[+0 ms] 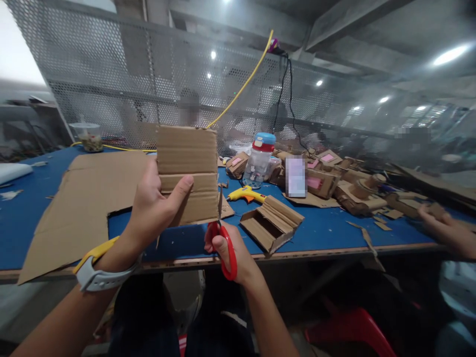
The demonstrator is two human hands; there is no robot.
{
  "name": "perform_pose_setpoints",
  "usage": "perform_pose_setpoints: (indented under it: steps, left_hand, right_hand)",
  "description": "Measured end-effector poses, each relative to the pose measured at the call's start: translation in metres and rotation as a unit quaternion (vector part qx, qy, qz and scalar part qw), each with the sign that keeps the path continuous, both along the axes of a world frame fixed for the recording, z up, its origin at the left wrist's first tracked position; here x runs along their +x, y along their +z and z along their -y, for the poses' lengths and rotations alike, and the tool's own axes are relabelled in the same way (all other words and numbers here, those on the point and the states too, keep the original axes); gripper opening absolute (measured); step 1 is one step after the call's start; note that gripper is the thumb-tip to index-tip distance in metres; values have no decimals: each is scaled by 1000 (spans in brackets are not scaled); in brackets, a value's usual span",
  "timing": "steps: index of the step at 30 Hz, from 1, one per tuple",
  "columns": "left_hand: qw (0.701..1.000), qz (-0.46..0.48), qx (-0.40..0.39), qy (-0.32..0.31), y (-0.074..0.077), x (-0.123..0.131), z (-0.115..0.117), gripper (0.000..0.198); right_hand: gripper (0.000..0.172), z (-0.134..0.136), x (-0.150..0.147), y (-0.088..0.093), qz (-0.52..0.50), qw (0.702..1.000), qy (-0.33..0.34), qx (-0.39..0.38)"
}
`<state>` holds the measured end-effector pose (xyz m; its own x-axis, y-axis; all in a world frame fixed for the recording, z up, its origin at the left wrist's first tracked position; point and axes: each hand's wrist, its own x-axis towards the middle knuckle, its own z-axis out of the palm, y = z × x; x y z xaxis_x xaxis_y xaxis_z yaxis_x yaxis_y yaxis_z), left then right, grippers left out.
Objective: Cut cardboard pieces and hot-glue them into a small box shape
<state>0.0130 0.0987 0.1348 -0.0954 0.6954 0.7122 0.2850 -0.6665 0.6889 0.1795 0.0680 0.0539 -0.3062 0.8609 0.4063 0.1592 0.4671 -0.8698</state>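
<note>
My left hand [158, 196] grips a squarish piece of cardboard [188, 153] with a crease across its middle, holding it upright above the table with the thumb on the near face. My right hand [232, 248] is closed around the red handles of a pair of scissors [229, 258]. Their blades point upward along the cardboard's right edge, close to its lower right corner; whether they are cutting I cannot tell. A small cardboard box [266, 228] with a raised flap lies right of the scissors. Behind it rests a yellow glue gun [246, 194].
A large cardboard sheet [85, 193] covers the left of the blue table [174, 243]. A water bottle [257, 163] and a pile of cardboard pieces [357, 191] stand at the back right. Another person's hand [442, 228] holds cardboard at far right. A mesh panel [111, 89] rises behind.
</note>
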Motion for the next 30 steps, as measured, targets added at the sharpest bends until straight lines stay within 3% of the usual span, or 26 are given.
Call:
perform_pose_setpoints:
  steps: [7,14,22,30]
  left_hand:
    - [1000,-13,10,15,-2,1,-2,42]
    - [1000,-14,11,7,-3,0,-4,42]
    - [999,17,-17,-43,-5,5,-5,44]
    - [1000,3,-14,-17,-4,3,-7,45]
  right_hand:
    - [66,-5,-4,-4,9,1000,-30,0]
    - [65,-2,-6,-7,-14,998,-32,-51]
    - [78,4,2,2,-102,989,58,-91]
    - [77,5,0,3,-72,991,44,-102]
